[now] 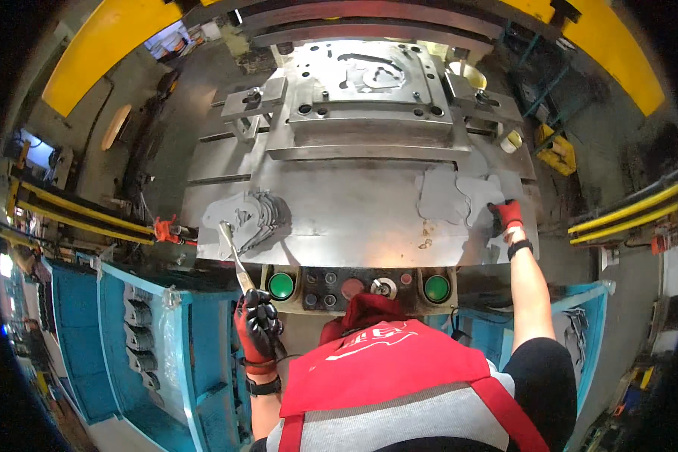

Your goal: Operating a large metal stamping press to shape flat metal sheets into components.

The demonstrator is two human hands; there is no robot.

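My left hand (258, 328), in a red and black glove, is closed around a long metal hand tool (239, 265) with a tan grip. Its blunt tip lies over a fanned stack of grey cut metal plates (264, 218) at the left of the press table. The tool's exact kind is not clear. At the right of the table my right hand (508, 215), gloved the same way, has its fingers closed at the edge of a flat grey sheet-metal blank (474, 194). That blank overlaps other flat blanks (438, 197).
A steel die (331, 90) stands clamped at the table's back. Along the front runs a control panel (320, 303) with green buttons (281, 286). Blue bins flank me; the left bin (203, 354) holds stacked metal parts (137, 335). Yellow bars (83, 220) edge both sides.
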